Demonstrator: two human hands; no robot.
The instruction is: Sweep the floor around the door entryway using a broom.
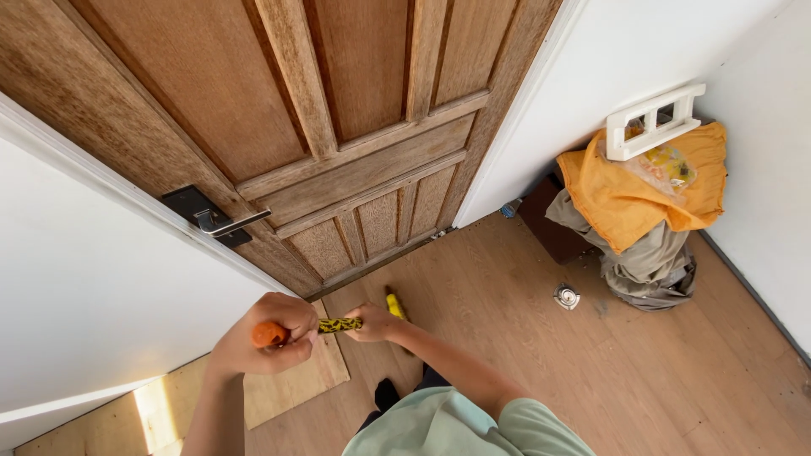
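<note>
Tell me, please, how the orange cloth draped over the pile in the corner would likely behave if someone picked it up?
The orange cloth would probably go limp, since it sags in folds. It looks thin, so likely light. Lifting it could tip the white plastic frame resting above.

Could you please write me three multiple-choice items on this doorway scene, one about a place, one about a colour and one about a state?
1. Where does the small round metal piece lie?
A. On the wooden floor, near the pile of cloth
B. On the door handle
C. In the person's hand

2. What colour is the cloth draped on top of the pile in the corner?
A. Blue
B. Orange-yellow
C. Black

3. How is the tool with the orange end held?
A. It lies alone on the floor
B. It hangs from the door
C. The left hand and the right hand both grip it

Answers: 1 A, it sits on bare boards beside the pile. 2 B, the top cloth is orange-yellow. 3 C, one hand closes on each end.
</note>
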